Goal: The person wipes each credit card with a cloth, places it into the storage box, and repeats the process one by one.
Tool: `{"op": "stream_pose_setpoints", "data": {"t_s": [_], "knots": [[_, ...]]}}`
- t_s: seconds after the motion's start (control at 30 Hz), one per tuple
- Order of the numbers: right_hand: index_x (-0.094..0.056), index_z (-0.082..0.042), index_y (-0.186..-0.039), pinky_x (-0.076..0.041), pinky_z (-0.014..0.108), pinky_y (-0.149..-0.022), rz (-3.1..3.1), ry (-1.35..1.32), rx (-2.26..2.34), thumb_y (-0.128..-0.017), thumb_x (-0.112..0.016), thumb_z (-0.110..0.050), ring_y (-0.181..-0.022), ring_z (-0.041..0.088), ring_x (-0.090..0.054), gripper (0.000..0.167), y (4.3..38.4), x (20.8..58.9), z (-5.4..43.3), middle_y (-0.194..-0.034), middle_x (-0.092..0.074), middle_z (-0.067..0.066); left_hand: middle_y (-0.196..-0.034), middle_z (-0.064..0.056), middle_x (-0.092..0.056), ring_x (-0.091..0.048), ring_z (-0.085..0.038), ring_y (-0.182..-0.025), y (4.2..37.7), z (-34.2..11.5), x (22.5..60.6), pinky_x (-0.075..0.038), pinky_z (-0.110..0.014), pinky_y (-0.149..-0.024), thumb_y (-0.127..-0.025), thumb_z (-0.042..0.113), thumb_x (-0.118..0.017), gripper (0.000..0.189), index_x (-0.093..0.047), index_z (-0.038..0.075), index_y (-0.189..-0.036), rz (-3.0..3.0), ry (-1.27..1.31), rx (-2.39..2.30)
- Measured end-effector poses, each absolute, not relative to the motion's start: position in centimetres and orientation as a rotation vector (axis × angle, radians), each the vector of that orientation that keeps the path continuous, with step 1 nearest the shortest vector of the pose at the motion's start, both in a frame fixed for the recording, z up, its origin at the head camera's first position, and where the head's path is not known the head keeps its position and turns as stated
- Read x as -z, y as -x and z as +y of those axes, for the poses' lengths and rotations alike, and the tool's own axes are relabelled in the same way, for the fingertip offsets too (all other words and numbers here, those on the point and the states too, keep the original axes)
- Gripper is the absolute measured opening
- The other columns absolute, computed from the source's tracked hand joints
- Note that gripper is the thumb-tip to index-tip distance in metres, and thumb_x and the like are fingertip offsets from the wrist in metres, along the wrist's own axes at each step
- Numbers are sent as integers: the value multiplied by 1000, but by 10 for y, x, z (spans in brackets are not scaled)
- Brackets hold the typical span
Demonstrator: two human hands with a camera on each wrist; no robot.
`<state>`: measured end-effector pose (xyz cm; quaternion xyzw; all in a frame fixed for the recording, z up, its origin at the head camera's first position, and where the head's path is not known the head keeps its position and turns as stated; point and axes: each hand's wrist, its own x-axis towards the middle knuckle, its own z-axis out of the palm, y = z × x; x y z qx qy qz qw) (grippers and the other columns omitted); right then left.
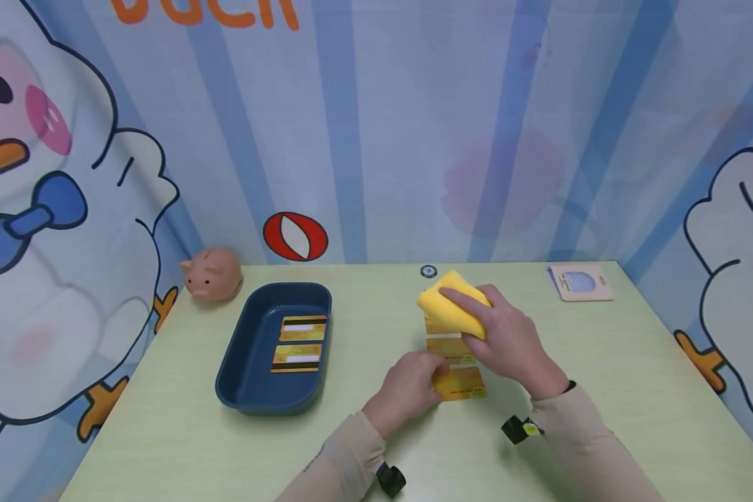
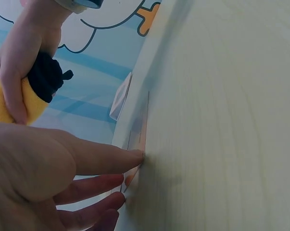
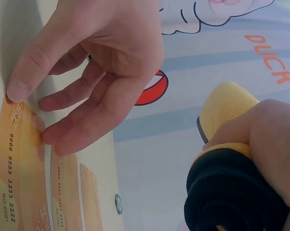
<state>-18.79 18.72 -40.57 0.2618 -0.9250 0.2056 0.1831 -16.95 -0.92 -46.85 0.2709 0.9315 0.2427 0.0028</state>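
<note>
My right hand (image 1: pixel 510 340) grips a folded cloth (image 1: pixel 450 301), yellow outside with a thick black layer showing in the right wrist view. It is held above the table over a column of three gold bank cards, partly covering the farthest card (image 1: pixel 436 326) in the head view. Behind the nearest card lies the middle card (image 1: pixel 447 348). My left hand (image 1: pixel 412 385) pinches the left end of the nearest card (image 1: pixel 461 385), thumb at its near corner and fingertips at its far edge. Printed numbers run along this card (image 3: pixel 19 168) in the right wrist view.
A dark blue tray (image 1: pixel 238 369) stands to the left with two gold cards (image 1: pixel 297 358) inside, stripe side up. A pink piggy bank (image 1: pixel 213 275) sits behind it. A small round badge (image 1: pixel 429 271) and a pale pink booklet (image 1: pixel 582 282) lie near the table's back edge.
</note>
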Motion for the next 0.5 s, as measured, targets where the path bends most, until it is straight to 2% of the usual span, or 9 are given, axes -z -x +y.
{"op": "stream_pose_setpoints", "data": {"t_s": [0.3, 0.5], "knots": [[-55, -32, -153, -43, 30, -51, -2599, -748, -592, -89, -72, -4, -67, 18, -51, 72, 190, 406, 184, -125, -58, 18, -97, 3, -72, -58, -10, -84, 169, -11, 468, -52, -24, -76, -76, 10, -91, 32, -77, 11, -105, 2910, -856, -698], [-53, -34, -154, -41, 28, -49, -2590, -766, -594, -89, -71, -4, -64, 16, -48, 73, 191, 407, 180, -125, -57, 18, -106, 2, -74, -64, -12, -94, 169, -13, 468, -54, -25, -83, -75, 12, -92, 42, -77, 11, -114, 2890, -845, -663]]}}
